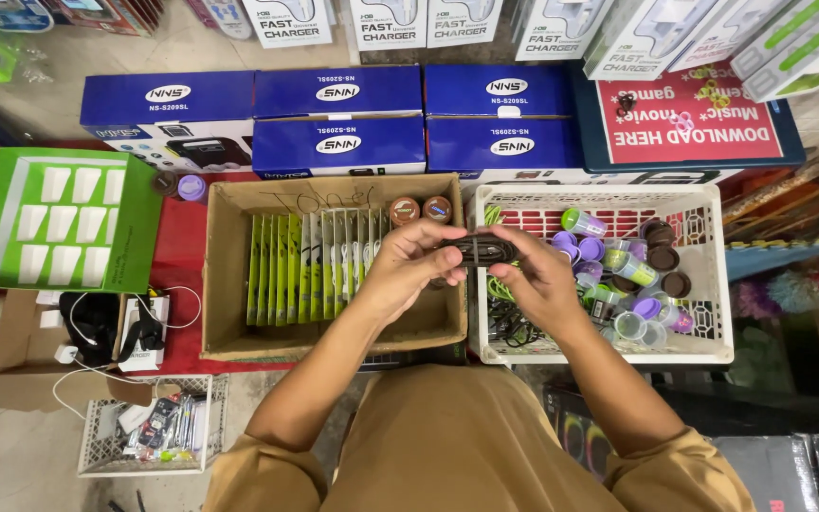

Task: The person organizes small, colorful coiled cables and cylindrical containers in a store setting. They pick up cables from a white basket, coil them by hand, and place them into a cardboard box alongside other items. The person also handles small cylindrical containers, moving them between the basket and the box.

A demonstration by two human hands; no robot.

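Right then, from the camera on my head, I held a coiled black cable (479,250) between both hands, up above the seam where the cardboard box (229,275) met the white plastic basket (708,284). My left hand (408,265) pinched one end of the bundle with thumb and fingers curled over it, and my right hand (533,275) pinched the other end, fingers bent round it, so the loops stayed gathered and could not spring apart. I kept it high and centred, where I could see it and where either container was within reach.

Inside the cardboard box stood a row of green and white packets (310,267), upright on edge like files, likely so that each could be picked out singly; two small round tins (420,210) sat at its far wall. The basket held loose purple and green caps (609,261) and dark round lids (664,258), tumbled together, with more tangled cable (509,327) in its near corner.

Beyond them lay blue cartons (338,118) stacked flat in rows. To my left a green tray (61,220) showed white chargers in pockets, and a smaller white crate (149,436) with oddments stood on the floor. A red cloth (177,275) covered the low tabletop, and boxed goods crowded every side.
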